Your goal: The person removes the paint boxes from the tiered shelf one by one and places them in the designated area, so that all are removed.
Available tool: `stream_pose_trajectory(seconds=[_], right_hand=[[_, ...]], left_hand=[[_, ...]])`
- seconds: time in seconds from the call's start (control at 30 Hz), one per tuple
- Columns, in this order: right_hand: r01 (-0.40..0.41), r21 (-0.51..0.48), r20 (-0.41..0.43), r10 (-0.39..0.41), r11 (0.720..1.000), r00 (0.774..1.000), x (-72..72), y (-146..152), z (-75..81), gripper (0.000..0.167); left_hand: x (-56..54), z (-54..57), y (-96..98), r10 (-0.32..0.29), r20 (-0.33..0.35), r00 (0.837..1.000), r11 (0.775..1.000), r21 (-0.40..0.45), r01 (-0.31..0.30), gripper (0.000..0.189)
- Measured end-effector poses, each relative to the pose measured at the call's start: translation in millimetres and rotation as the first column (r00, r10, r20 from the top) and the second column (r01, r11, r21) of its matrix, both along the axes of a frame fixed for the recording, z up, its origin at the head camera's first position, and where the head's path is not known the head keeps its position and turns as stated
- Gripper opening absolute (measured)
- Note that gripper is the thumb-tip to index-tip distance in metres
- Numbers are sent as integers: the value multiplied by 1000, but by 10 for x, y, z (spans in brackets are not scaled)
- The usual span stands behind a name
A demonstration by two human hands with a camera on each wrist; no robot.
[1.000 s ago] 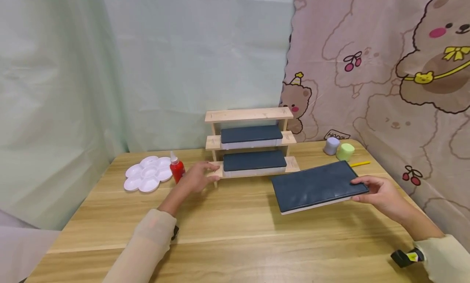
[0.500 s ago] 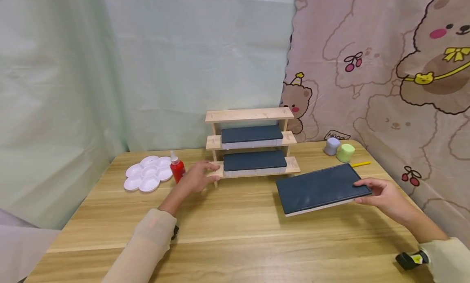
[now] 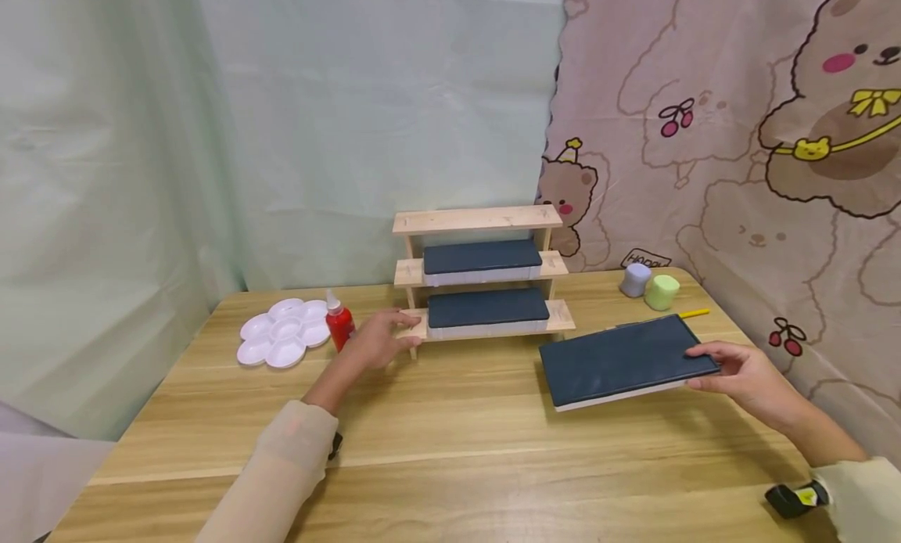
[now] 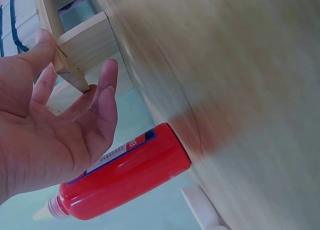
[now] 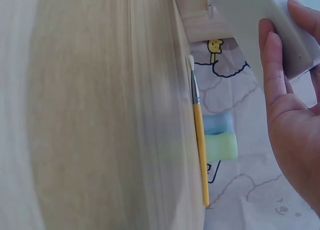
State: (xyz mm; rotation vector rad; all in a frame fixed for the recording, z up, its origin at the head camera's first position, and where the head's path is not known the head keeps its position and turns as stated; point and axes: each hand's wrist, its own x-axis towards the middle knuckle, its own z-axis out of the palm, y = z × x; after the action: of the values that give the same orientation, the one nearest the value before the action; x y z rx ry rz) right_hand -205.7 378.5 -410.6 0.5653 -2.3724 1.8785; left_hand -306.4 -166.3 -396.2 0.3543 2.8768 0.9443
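Observation:
My right hand (image 3: 735,377) pinches the right end of a flat box (image 3: 626,361) with a dark blue top and white sides, thumb above and fingers beneath. The box is raised and slightly tilted, right of a tiered wooden shelf (image 3: 477,219). At the shelf's lower left corner my left hand (image 3: 382,341) grips the end of the lowest board; the left wrist view shows that board end (image 4: 70,73) between thumb and fingers. Two similar boxes lie on the shelf, one on the middle tier (image 3: 482,257) and one on the lowest (image 3: 488,308).
A red squeeze bottle (image 3: 339,326) stands close to my left hand, beside a white flower-shaped palette (image 3: 285,333). Back right are a lavender jar (image 3: 636,281), a green jar (image 3: 662,293) and a yellow-handled paintbrush (image 5: 201,150). Curtains hang behind the wooden table (image 3: 436,465).
My right hand has carried the flat box a little to the right, away from the shelf, uncovering more of the paintbrush beyond it. My left hand stays on the shelf board.

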Motion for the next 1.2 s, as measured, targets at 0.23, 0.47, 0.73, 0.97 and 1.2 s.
stream_pose_trajectory(seconds=[0.23,0.47,0.73,0.97,1.2], right_hand=[[-66,-78,13,67,995,998,-24,62,-27,47],[-31,-8,0,31,999,1000,-26,102,-41,47],[37,113,-27,-34,993,999,-14,142,-53,44],[31,108,-28,-28,994,999,-8,157,-64,45],[34,106,-35,-30,994,999,-13,170,-82,45]], left_hand=[[-3,-2,1,-5,0,1000,1000,4,5,48],[-5,15,4,-6,-10,1000,1000,5,6,47],[-5,17,7,15,6,1000,1000,-14,-14,48],[-3,10,20,26,16,1000,1000,-5,-25,48],[-5,13,13,25,18,1000,1000,-9,-25,47]])
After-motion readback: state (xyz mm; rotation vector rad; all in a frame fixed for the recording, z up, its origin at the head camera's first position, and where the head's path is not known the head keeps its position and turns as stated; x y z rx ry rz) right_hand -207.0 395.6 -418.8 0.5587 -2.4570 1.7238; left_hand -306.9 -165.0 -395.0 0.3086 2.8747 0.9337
